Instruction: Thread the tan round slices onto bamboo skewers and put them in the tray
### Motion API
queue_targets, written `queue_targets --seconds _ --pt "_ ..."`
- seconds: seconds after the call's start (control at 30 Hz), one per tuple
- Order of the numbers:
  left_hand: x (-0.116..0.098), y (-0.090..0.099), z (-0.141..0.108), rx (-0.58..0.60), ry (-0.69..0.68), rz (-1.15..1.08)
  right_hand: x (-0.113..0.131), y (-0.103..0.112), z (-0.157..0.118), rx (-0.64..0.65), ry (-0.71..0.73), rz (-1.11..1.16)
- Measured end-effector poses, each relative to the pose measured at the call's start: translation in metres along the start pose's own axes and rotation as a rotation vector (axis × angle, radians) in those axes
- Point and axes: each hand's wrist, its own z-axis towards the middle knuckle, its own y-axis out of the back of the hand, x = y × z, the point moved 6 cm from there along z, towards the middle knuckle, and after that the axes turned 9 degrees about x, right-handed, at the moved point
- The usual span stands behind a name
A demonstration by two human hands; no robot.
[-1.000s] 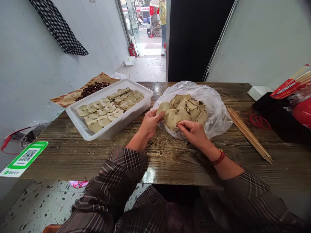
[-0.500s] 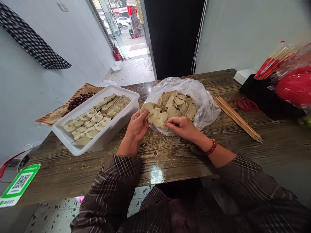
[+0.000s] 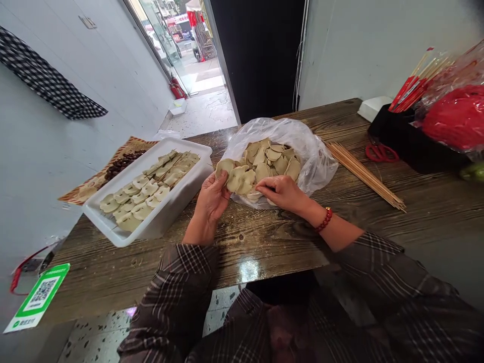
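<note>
My left hand (image 3: 212, 199) is closed on a thin, round beige slice (image 3: 225, 166), thumb on top. More beige slices (image 3: 242, 180) overlap to its right, threaded in a row on a skewer that they mostly hide. At the row's right end, my right hand (image 3: 285, 192) pinches the thin skewer end between thumb and fingers. Just behind both hands, an open clear plastic bag (image 3: 321, 162) holds a heap of loose beige slices (image 3: 273, 157). To the left stands a white tray (image 3: 145, 236) with skewered slices (image 3: 141, 196) laid in rows.
A bundle of bamboo skewers (image 3: 366, 176) lies right of the bag, near red-handled scissors (image 3: 381, 153) and a black holder (image 3: 404, 136). Dark red food (image 3: 123, 164) sits on patterned paper behind the tray. A green QR card (image 3: 40, 297) stands at the table's left end.
The camera view has shifted slightly. Both hands keep nearly the same place and grip; the slices between them sit at a slightly different angle.
</note>
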Motion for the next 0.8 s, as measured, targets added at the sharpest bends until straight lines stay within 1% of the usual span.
queue_targets --seconds 0.17,0.33,0.4,0.43,0.53,0.6,0.67,0.73,0.8 --pt "0.002 -0.002 0.000 0.015 0.005 -0.021 0.002 0.001 0.001 -0.005 -0.009 0.004" --pt "0.001 0.000 0.001 -0.010 0.016 -0.036 0.004 0.005 0.003 -0.065 -0.007 0.065" --pt "0.001 0.000 0.001 -0.018 0.046 -0.057 0.002 0.014 0.003 -0.126 -0.023 0.086" --pt "0.001 0.000 0.001 -0.012 0.066 -0.060 -0.001 0.021 0.003 -0.176 -0.041 0.099" --pt "-0.002 -0.005 0.001 0.011 0.088 0.000 -0.012 0.048 0.000 -0.384 -0.104 0.168" --pt "-0.005 -0.009 0.004 0.021 0.070 0.099 -0.021 0.065 -0.004 -0.520 -0.138 0.228" --pt "-0.005 -0.015 0.011 0.037 0.041 0.258 -0.028 0.075 -0.007 -0.603 -0.161 0.268" --pt "-0.003 -0.021 0.022 0.059 0.013 0.495 -0.032 0.080 -0.008 -0.632 -0.168 0.275" --pt "0.001 -0.027 0.035 0.069 -0.031 0.776 -0.033 0.081 -0.007 -0.633 -0.153 0.253"
